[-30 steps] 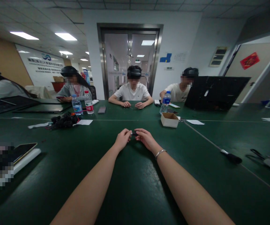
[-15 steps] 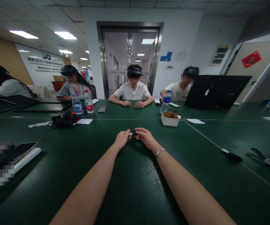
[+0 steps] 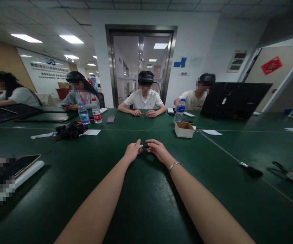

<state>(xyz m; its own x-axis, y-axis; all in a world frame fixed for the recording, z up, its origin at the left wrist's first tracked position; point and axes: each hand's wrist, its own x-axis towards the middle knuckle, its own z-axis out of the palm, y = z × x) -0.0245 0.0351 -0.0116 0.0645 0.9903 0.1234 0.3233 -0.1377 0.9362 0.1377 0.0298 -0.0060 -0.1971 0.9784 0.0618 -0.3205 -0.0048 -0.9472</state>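
Between my two hands, in the middle of the head view, is a short black-and-silver stick-like object (image 3: 144, 145), too small to name. My left hand (image 3: 132, 150) is closed on its silver end, thumb on top. At its black end the fingers of my right hand (image 3: 158, 149) are pinched, with a silver bracelet (image 3: 174, 166) round that wrist. Both hands are just above the green table (image 3: 141, 189), and the fingers partly cover the object. Beyond them, to the right, stands a small open white box (image 3: 184, 130).
A black brush-like item (image 3: 252, 169) lies right. Left are a phone (image 3: 27, 163) on a white object and a tangled black bundle (image 3: 70, 130). Bottles (image 3: 96, 111) and a large black screen (image 3: 235, 100) stand farther back. Several people with headsets sit around the table.
My hands hold the same object in almost the same place. The person at the far left has shifted, with the head now more to the right.
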